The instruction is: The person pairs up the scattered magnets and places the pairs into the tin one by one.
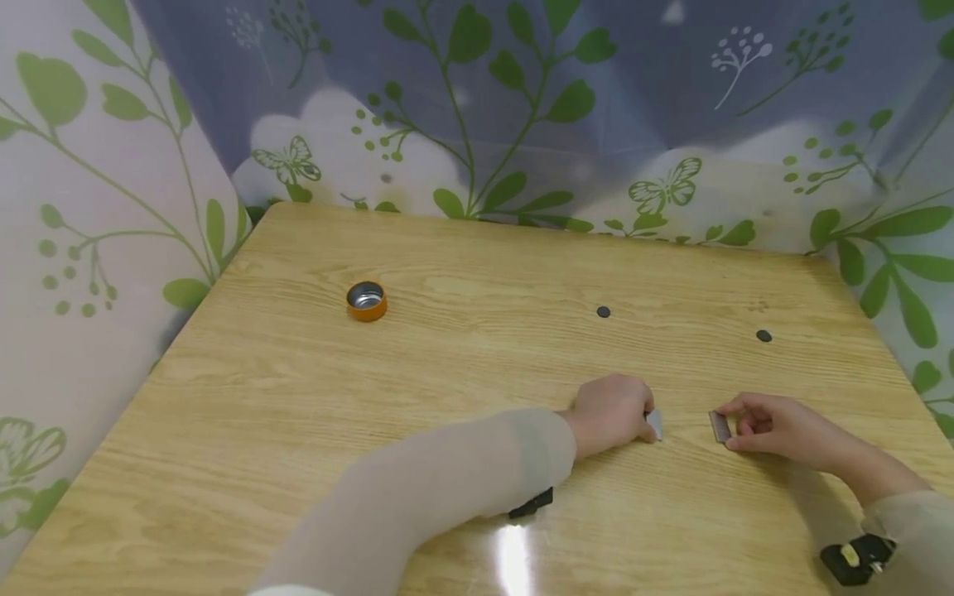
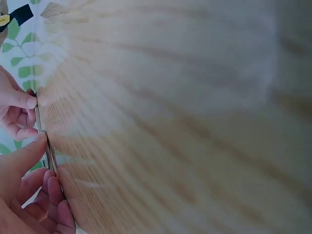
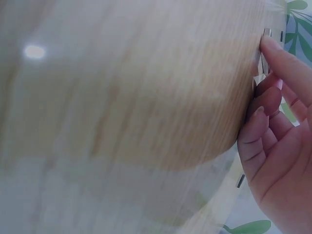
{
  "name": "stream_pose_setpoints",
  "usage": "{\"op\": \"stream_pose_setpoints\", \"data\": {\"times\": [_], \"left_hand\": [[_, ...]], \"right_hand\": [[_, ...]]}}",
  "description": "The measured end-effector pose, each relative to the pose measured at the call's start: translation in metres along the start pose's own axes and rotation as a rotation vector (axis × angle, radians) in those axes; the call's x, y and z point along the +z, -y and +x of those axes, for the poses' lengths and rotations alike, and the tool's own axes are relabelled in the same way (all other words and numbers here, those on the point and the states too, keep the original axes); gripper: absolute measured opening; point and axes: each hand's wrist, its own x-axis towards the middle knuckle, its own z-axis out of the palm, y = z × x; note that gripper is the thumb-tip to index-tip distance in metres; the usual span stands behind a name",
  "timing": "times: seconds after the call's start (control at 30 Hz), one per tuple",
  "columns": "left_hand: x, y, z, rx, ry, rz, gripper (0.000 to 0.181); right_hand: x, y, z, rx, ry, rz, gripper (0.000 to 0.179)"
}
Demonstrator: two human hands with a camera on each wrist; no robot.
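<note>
Near the right of the wooden table in the head view, my left hand (image 1: 613, 407) pinches a small flat light-grey piece (image 1: 655, 425) by its left side. A short gap to the right, my right hand (image 1: 778, 426) grips a small dark rectangular piece (image 1: 720, 427) between thumb and fingers, with notches along its edge. Both pieces lie low at the tabletop. In the left wrist view the thumb and fingers of the left hand (image 2: 29, 190) hold a thin piece seen edge-on. The right wrist view shows the right hand (image 3: 280, 112) with its fingertips at a thin edge.
Two small dark discs lie farther back, one dark disc (image 1: 604, 312) behind the left hand and another dark disc (image 1: 763, 336) behind the right. A small orange bowl (image 1: 367, 314) with a metal inside stands at the left on the table (image 1: 246, 397). Leaf-patterned cloth (image 1: 514, 108) hangs around it.
</note>
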Motion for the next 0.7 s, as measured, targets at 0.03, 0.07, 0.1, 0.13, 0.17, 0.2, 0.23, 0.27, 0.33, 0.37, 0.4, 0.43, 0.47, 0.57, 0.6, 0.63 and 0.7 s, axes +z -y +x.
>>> {"op": "stream_pose_setpoints", "data": {"times": [0.03,0.07,0.1,0.13,0.17,0.2,0.23,0.27,0.33,0.37,0.4,0.43,0.47,0.57,0.6,0.63,0.7], "left_hand": [[0.0009,0.0004,0.0004,0.000,0.000,-0.006,0.017],[0.0019,0.0009,0.0009,0.000,-0.001,-0.012,0.016],[0.0030,0.0011,0.0014,-0.002,-0.002,-0.013,0.017],[0.0038,0.0012,0.0019,-0.003,-0.002,-0.011,0.017],[0.0044,0.0012,0.0024,-0.003,-0.002,-0.007,0.016],[0.0047,0.0010,0.0027,-0.001,-0.003,-0.007,0.016],[0.0048,0.0008,0.0029,0.001,-0.004,-0.008,0.016],[0.0048,0.0004,0.0030,0.004,-0.005,-0.008,0.015],[0.0044,-0.0003,0.0033,0.011,-0.008,-0.003,0.014],[0.0038,-0.0010,0.0031,0.016,-0.009,0.001,0.014],[0.0033,-0.0016,0.0031,0.019,-0.011,0.001,0.014],[0.0030,-0.0024,0.0031,0.018,-0.012,0.008,0.014],[0.0027,-0.0030,0.0031,0.018,-0.012,0.013,0.015],[0.0017,-0.0044,0.0025,0.014,-0.007,0.023,0.016],[0.0018,-0.0046,0.0026,0.012,-0.005,0.025,0.017],[0.0021,-0.0048,0.0025,0.009,-0.005,0.028,0.017],[0.0026,-0.0044,0.0024,0.011,-0.006,0.034,0.017]], "right_hand": [[0.0007,-0.0001,0.0004,-0.005,-0.003,-0.004,0.035],[0.0013,-0.0003,0.0008,-0.008,-0.005,-0.006,0.035],[0.0018,-0.0002,0.0012,-0.010,-0.005,-0.008,0.035],[0.0022,-0.0001,0.0013,-0.014,-0.006,-0.006,0.034],[0.0024,0.0001,0.0014,-0.016,-0.007,-0.010,0.034],[0.0025,0.0002,0.0014,-0.016,-0.009,-0.016,0.034],[0.0027,0.0001,0.0015,-0.018,-0.014,-0.022,0.033],[0.0029,0.0005,0.0016,-0.019,-0.017,-0.026,0.033],[0.0031,0.0012,0.0018,-0.019,-0.023,-0.033,0.032],[0.0030,0.0016,0.0019,-0.019,-0.025,-0.037,0.031],[0.0028,0.0021,0.0021,-0.018,-0.025,-0.039,0.031],[0.0027,0.0027,0.0023,-0.018,-0.026,-0.040,0.031],[0.0028,0.0032,0.0024,-0.015,-0.027,-0.041,0.031],[0.0038,0.0047,0.0026,0.004,-0.025,-0.044,0.033],[0.0043,0.0051,0.0027,0.009,-0.026,-0.046,0.033],[0.0049,0.0056,0.0028,0.014,-0.030,-0.046,0.033],[0.0050,0.0063,0.0032,0.013,-0.024,-0.041,0.033]]}}
